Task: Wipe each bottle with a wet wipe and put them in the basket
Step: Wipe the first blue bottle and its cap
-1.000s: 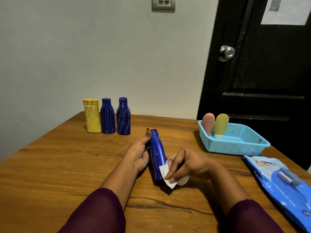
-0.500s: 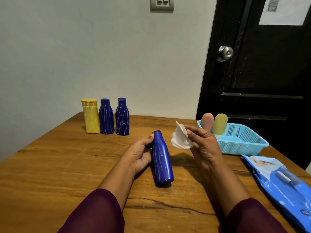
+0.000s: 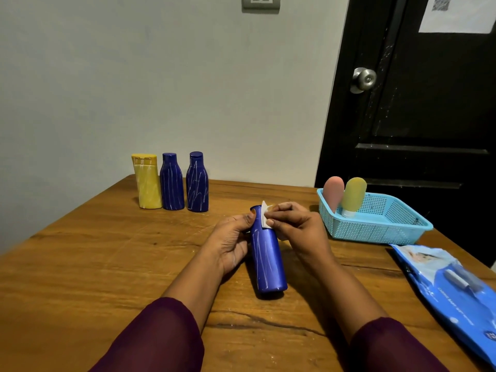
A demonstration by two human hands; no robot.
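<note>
Now your right hand (image 3: 295,224) is back on the bottle (image 3: 268,261), pinching the folded wipe (image 3: 264,217) between thumb and fingertips against the neck, just under the cap. Half a second ago that hand held the wipe in the air, clear of the bottle. A second ago it was rubbing near the base. So the wiping seems to have moved from the base end to the cap end.

Your left hand (image 3: 230,242) grips the bottle's upper part from the left, thumb against the neck, steadying it. The bottle lies on its side on the bench (image 3: 107,251) between your hands, cap away from you, base towards you. White streaks run along its body, so it probably needs more passes before it goes in the basket.

The basket (image 3: 375,232) sits further back on your right, well apart from the bottle, with a pink tube (image 3: 333,191) and a yellow-green tube (image 3: 353,194) standing in it. Three more stand upright in a row at the far left, all streaked: a yellow bottle (image 3: 147,183), a middle bottle (image 3: 171,183) and an end bottle (image 3: 197,183), both blue. A wipes pack (image 3: 451,285) lies at the near right.
</note>
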